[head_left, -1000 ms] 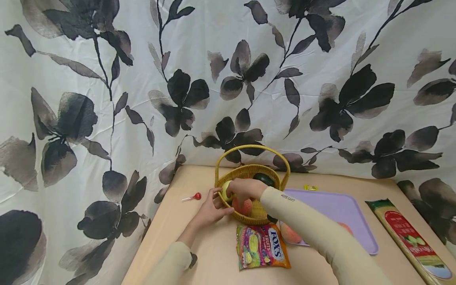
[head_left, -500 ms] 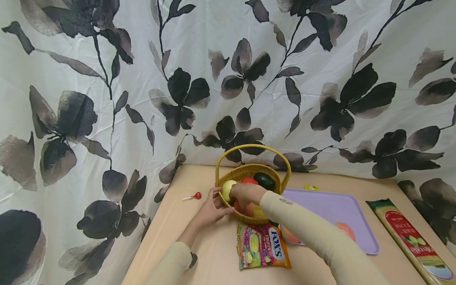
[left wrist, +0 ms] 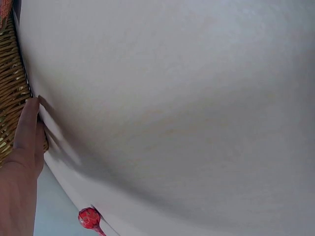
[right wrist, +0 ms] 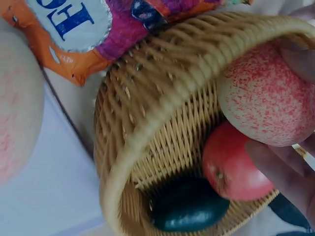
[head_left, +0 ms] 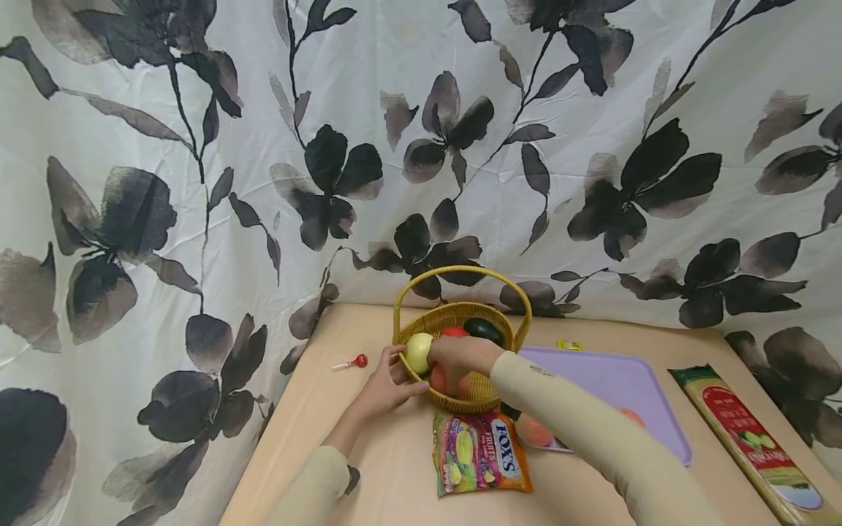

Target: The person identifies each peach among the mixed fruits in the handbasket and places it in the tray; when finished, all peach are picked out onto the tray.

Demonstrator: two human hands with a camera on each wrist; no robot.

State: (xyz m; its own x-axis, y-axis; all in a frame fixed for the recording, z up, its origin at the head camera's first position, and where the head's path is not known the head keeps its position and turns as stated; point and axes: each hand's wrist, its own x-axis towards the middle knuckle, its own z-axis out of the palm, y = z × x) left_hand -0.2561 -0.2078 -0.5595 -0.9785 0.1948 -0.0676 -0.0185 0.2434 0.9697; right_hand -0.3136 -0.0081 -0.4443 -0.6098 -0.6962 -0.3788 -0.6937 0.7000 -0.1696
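Note:
In the head view my left hand (head_left: 384, 383) rests against the left side of the yellow wicker basket (head_left: 487, 394), with fingers and thumb spread at its rim. The left wrist view shows straight fingers (left wrist: 28, 120) touching the woven wall. My right hand (head_left: 463, 358) reaches inside the basket. Its thumb and fingers hold a red-speckled peach (right wrist: 268, 98), partly hidden by the hand from above. Near them lie a pale yellow-green round fruit (head_left: 418, 353), a red tomato-like fruit (right wrist: 236, 164) and a glossy dark green oval fruit (right wrist: 189, 205).
A FOX'S candy bag (head_left: 480, 453) lies before the basket. To the right are a lilac tray (head_left: 598, 372), a peach (head_left: 534, 431), another partly hidden round fruit (head_left: 633, 416), a small yellow packet (head_left: 569, 345) and a long package (head_left: 750, 438). A red lollipop (head_left: 359, 361) lies left.
My right hand has shifted slightly right, uncovering more of the yellow-green fruit and the red fruit behind it. My left hand stays at the basket.

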